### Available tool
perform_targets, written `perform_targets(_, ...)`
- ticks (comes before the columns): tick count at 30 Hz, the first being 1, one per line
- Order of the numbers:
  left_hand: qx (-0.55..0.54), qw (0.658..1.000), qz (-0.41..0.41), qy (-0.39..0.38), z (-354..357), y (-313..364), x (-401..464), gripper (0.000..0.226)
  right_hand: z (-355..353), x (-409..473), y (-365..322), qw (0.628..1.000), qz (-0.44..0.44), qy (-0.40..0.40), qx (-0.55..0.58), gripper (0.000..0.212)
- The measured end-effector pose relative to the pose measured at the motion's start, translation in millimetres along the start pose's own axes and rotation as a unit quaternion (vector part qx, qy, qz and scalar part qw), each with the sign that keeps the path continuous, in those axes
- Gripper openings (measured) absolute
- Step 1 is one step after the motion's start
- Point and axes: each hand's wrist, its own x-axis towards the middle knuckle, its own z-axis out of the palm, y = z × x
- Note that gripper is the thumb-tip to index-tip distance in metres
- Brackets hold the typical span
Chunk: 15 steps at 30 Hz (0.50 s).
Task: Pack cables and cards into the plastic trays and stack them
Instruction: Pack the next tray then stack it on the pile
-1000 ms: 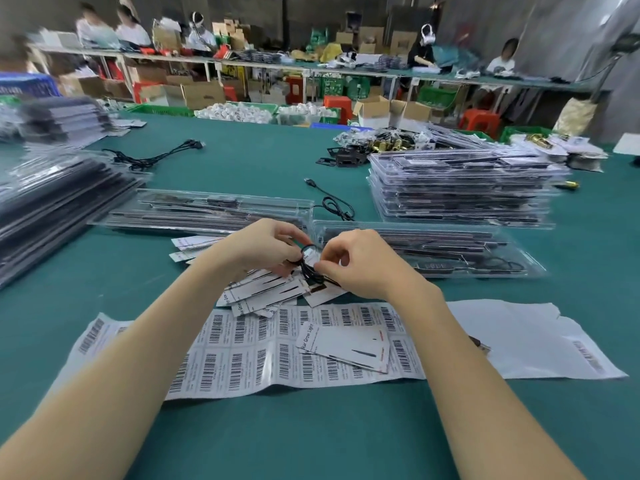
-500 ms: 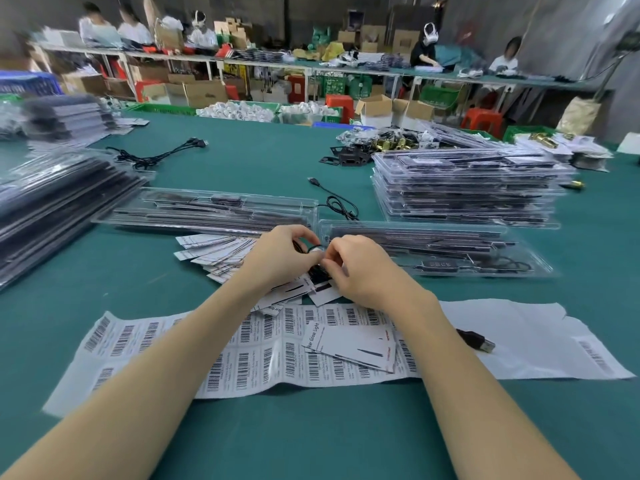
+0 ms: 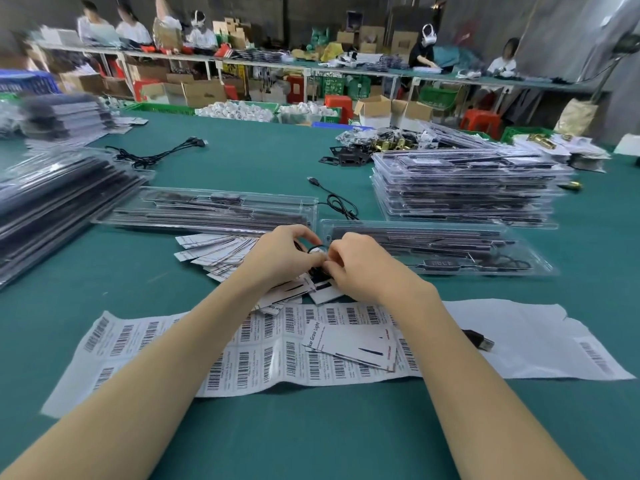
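The left hand (image 3: 282,256) and right hand (image 3: 360,265) were close together at mid-tabletop, knuckles nearly touching, both with fingers curled and pinching a thin black cable (image 3: 316,250) between them. Only a small loop of it showed above the fingertips, with a dark tangle just below; the rest was hidden by the hands. The step, as far as could be judged, was coiling the cable into a tight bundle before packing it. To do that well, one hand should pin the finished turns while the other feeds new ones of even size, so the coil stays flat enough for its pocket and does not spring open on release.

Under and to the left of the hands lay a fanned spread of cards (image 3: 221,249), some pinned beneath the wrists; lifting the coil clear before moving it would avoid scattering them. Toward the near edge lay a barcode sheet (image 3: 145,344) with one more card (image 3: 360,342) on it, and a USB plug (image 3: 479,339) beside the right forearm.

Just beyond the hands sat two clear trays: the right tray (image 3: 436,249), already holding dark parts and the likelier target, and the left tray (image 3: 214,211). Behind the right one, toward the far right corner, stood the stack (image 3: 464,188) of filled trays.
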Motion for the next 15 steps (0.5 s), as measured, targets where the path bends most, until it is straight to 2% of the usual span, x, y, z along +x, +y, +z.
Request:
perform_targets(5, -0.023, 1.000, -0.016, -0.007, 0, 0, 0, 0.023, 3, 4, -5, 0.999, -0.016, 0.006, -0.049, 0.023)
perform_targets(11, -0.043, 0.999, -0.026, -0.014, 0, 3, -1, 0.023, 6, -1, 4, 0.996, -0.019, 0.049, 0.072, 0.010)
perform_targets(15, -0.037, 0.999, -0.028, -0.019, 0, 5, -3, 0.024, 6, 1, 11, 0.987, -0.023, 0.087, 0.133, 0.011)
